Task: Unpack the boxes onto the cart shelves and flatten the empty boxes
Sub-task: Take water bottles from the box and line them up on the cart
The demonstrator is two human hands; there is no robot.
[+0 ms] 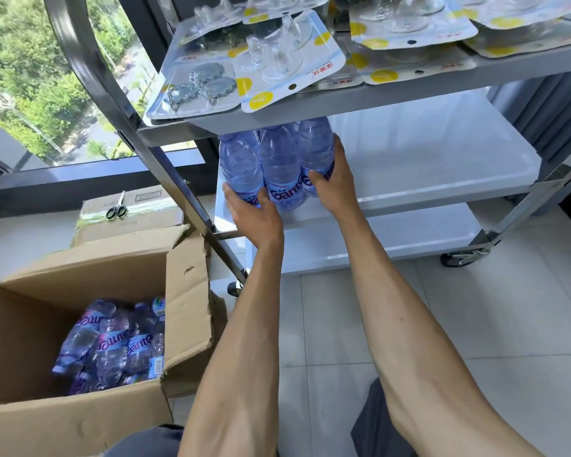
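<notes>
Lower left of frame: open cardboard box, bottles lying inside. Centre: left hand and right hand, fingers curled round a cluster of water bottles upright on middle cart shelf. Top: blister packs on upper shelf.

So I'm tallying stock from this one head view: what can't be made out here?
- Bottles on the middle shelf: caps and any back row hidden by the top shelf.
- Box: bottle count unclear; its walls hide part of the heap.
- Second box under the scissors: closed, contents unseen.
- Top shelf packs: far ones cut off by the frame's top edge.
</notes>
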